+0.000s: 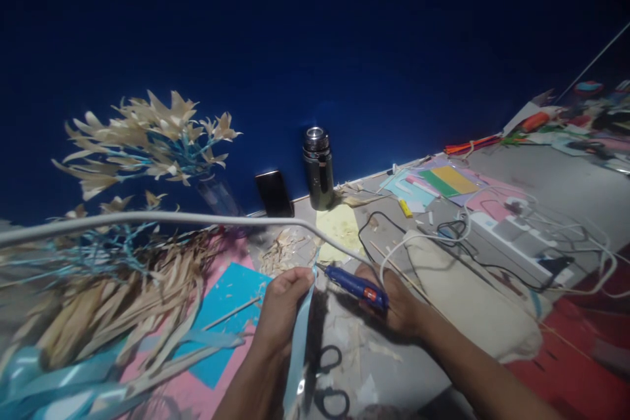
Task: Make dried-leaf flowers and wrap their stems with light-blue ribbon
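My left hand (281, 305) is closed, pinching the upper end of a light blue ribbon (299, 341) that hangs down toward me. My right hand (401, 305) is wrapped round a blue glue gun (357, 287) with an orange trigger. Its nozzle points left at the ribbon's top end, nearly touching it. The gun's white cord (197, 218) arcs away to the left. Black scissors (331, 380) lie on the table just below both hands.
Dried straw leaves and blue-wrapped stems (113, 289) pile up at the left over pink and cyan paper (231, 292). A dark flask (317, 168) and a phone (274, 193) stand by the blue wall. A power strip with cables (516, 236) and coloured sheets (443, 180) lie right.
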`<action>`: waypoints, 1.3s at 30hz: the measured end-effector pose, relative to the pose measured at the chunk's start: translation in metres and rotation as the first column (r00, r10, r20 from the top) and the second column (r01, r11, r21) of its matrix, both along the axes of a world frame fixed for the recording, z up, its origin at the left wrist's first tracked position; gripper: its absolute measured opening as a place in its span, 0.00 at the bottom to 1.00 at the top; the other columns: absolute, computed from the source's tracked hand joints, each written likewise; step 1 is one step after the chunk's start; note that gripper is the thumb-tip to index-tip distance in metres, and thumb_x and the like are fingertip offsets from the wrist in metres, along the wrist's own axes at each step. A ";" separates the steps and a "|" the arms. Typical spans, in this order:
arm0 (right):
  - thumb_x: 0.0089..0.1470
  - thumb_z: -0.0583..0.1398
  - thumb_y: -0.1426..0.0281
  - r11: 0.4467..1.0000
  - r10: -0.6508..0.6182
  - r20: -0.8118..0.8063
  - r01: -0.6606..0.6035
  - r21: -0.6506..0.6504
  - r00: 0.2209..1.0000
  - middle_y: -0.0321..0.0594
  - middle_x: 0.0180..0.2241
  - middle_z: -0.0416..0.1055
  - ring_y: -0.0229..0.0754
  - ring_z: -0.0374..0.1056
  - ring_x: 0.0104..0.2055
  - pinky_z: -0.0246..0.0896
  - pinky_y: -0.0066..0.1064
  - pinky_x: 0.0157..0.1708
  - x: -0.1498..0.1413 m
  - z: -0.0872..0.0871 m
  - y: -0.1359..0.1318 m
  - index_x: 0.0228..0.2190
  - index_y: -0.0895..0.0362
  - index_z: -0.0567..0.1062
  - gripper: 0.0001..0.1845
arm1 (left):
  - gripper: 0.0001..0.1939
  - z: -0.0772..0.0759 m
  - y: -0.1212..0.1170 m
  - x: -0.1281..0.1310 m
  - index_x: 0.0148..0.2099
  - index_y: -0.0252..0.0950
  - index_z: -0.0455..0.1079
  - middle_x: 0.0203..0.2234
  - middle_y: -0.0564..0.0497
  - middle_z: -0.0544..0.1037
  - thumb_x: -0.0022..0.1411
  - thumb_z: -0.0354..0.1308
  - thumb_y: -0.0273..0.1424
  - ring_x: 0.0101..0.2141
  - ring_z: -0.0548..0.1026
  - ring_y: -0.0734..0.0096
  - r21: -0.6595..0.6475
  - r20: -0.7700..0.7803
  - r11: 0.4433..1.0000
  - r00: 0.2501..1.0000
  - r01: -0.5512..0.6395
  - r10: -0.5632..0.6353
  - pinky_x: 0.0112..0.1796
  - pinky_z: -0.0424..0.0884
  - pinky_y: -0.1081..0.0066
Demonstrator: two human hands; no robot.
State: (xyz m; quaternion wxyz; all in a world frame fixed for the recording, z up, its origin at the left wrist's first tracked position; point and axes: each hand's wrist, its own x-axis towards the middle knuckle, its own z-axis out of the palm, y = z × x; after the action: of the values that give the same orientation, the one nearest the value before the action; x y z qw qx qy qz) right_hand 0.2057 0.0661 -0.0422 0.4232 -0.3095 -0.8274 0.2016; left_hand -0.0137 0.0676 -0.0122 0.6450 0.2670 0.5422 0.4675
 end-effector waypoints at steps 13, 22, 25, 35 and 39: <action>0.70 0.50 0.56 1.000 0.030 -0.012 -0.030 0.000 0.999 0.39 0.27 0.67 0.44 0.63 0.30 0.60 0.35 0.32 0.003 -0.004 0.001 0.29 0.53 0.66 0.20 | 0.19 0.000 0.000 0.002 0.26 0.35 0.71 0.13 0.57 0.71 0.39 0.77 0.37 0.13 0.63 0.80 -0.020 0.050 1.000 0.999 0.019 -0.018 0.16 0.57 0.79; 0.70 0.49 0.55 1.000 0.013 -0.023 -0.013 -0.005 1.000 0.39 0.27 0.67 0.43 0.63 0.29 0.60 0.35 0.32 0.002 -0.005 0.001 0.29 0.53 0.66 0.21 | 0.20 -0.007 0.003 -0.001 0.27 0.34 0.72 0.13 0.57 0.71 0.39 0.77 0.39 0.12 0.62 0.81 -0.023 0.055 0.998 0.997 0.053 -0.052 0.15 0.56 0.79; 0.70 0.49 0.54 0.999 0.035 -0.007 -0.036 -0.022 0.999 0.39 0.27 0.66 0.43 0.63 0.29 0.60 0.35 0.32 0.003 -0.005 0.001 0.29 0.53 0.66 0.21 | 0.20 -0.006 0.002 -0.002 0.27 0.34 0.72 0.13 0.58 0.71 0.39 0.77 0.38 0.12 0.61 0.82 -0.016 0.071 0.999 0.996 0.051 -0.049 0.15 0.55 0.79; 0.68 0.53 0.57 0.996 -0.087 0.025 0.087 0.004 0.996 0.41 0.29 0.69 0.45 0.65 0.31 0.63 0.36 0.33 0.006 -0.015 0.002 0.32 0.54 0.69 0.17 | 0.19 -0.007 0.002 -0.001 0.29 0.34 0.72 0.14 0.58 0.70 0.41 0.76 0.38 0.12 0.61 0.82 -0.020 0.097 0.998 0.994 0.053 -0.051 0.15 0.56 0.79; 0.64 0.56 0.64 0.982 -0.188 0.072 0.187 0.022 0.980 0.44 0.32 0.72 0.47 0.67 0.33 0.64 0.36 0.34 0.009 -0.021 0.005 0.36 0.55 0.72 0.08 | 0.20 -0.003 0.001 0.000 0.30 0.35 0.71 0.15 0.58 0.70 0.39 0.77 0.36 0.13 0.60 0.83 -0.026 0.157 0.998 0.986 0.053 -0.049 0.15 0.54 0.80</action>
State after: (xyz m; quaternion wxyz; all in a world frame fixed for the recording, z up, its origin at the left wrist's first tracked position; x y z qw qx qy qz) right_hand 0.2142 0.0712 -0.0628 0.4120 -0.3898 -0.8111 0.1430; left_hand -0.0141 0.0686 -0.0149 0.7012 0.2338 0.4899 0.4622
